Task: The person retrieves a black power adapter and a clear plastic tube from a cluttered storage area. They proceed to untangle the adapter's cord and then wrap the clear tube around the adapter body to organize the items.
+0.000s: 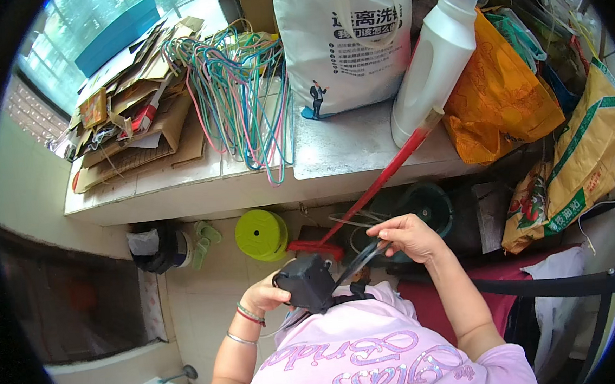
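My left hand grips a small black case close to the front of my body, fingers around its left side. To its right, my right hand pinches a dark strap or cable between thumb and fingers; it slants down towards the case. Whether it is joined to the case cannot be told. A black band lies at the waist, just right of the case. A thin pale cable hangs below my left hand.
Ahead, a tiled ledge bears stacked cardboard, wire hangers, a white bag and a white plastic bottle. A red-handled tool leans there. Below stand a green stool and a dark basin.
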Demonstrator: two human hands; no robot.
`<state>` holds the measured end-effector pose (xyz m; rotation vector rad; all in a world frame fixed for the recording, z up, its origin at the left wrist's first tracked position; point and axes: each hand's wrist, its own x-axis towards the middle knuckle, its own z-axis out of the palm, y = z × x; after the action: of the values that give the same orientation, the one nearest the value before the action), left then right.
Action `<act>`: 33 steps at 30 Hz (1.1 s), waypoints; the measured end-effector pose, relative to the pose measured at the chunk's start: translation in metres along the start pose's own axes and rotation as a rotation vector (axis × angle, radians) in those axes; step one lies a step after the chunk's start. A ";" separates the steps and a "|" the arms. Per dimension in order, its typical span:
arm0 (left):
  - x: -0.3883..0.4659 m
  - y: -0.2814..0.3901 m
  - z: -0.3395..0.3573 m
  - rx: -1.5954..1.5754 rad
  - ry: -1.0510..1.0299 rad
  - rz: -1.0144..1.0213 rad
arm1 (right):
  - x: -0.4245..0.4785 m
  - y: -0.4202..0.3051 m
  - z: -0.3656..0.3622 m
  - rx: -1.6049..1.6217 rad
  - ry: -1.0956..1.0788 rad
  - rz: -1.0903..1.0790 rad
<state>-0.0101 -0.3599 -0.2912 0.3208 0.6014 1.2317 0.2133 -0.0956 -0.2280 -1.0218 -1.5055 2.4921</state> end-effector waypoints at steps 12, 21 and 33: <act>0.011 -0.045 -0.011 -0.221 0.148 0.072 | -0.007 0.008 0.000 -1.521 -0.325 -0.359; 0.002 -0.038 -0.004 -0.212 0.152 0.199 | 0.021 0.012 0.018 -0.447 -0.220 -0.247; 0.000 -0.043 -0.002 -0.164 -0.078 0.187 | 0.012 0.007 -0.010 0.211 0.071 -0.428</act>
<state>0.0227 -0.3737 -0.3156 0.2903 0.4069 1.4325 0.2115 -0.0878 -0.2429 -0.6630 -1.2482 2.2255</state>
